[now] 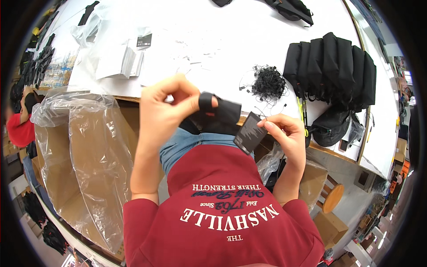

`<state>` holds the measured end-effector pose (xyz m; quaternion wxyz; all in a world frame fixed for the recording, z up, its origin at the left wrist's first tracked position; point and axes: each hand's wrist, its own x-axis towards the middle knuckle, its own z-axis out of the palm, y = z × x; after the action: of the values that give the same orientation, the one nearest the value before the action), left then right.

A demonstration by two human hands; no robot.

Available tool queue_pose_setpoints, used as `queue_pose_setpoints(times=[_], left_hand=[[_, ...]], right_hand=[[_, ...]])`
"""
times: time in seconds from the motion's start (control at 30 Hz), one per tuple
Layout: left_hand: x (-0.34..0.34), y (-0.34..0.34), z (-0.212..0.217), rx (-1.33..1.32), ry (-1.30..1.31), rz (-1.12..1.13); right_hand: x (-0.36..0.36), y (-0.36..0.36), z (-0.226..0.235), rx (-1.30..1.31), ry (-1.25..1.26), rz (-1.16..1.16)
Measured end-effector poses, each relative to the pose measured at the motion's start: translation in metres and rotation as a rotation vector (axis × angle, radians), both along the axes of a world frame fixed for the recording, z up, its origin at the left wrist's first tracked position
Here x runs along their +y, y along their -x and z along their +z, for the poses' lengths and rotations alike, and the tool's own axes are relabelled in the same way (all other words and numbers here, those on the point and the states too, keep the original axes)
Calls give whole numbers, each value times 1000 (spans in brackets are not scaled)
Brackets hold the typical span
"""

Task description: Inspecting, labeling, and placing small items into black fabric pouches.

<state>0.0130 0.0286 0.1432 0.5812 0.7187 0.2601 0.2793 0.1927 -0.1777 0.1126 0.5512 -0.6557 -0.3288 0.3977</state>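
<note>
In the head view, the left hand is raised in front of the chest, its thumb and fingers pinched on the strap end of a small black pouch, which hangs between the two hands just at the near edge of the white table. The right hand sits a little lower and to the right, fingers curled, thumb and forefinger pinching the top of a dark tag that tilts down to the left and touches the pouch's lower right corner. On the table beyond the hands lies a tangle of black strings, and to its right a row of black bags stands packed side by side, with one more black bag lying nearer at the table's edge. Far left on the table are clear plastic sleeves and a stack of paper cards. Near left, beside the person, a cardboard box lined with clear plastic stands open. A round wooden stool is at the near right.
</note>
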Motion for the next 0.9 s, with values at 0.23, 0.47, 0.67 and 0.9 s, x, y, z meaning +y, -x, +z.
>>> queue_pose_setpoints(times=[0.23,0.47,0.67,0.9], left_hand=[[-51,19,-26,-29,540,-50],[-61,19,-29,26,516,-9],[-63,20,-45,-67,22,133],[-64,27,-42,-364,165,339]], right_hand=[[26,44,27,-430,-83,-61],[38,52,22,-955,-99,197],[44,56,14,-633,-62,215],[37,53,8,285,-250,21]])
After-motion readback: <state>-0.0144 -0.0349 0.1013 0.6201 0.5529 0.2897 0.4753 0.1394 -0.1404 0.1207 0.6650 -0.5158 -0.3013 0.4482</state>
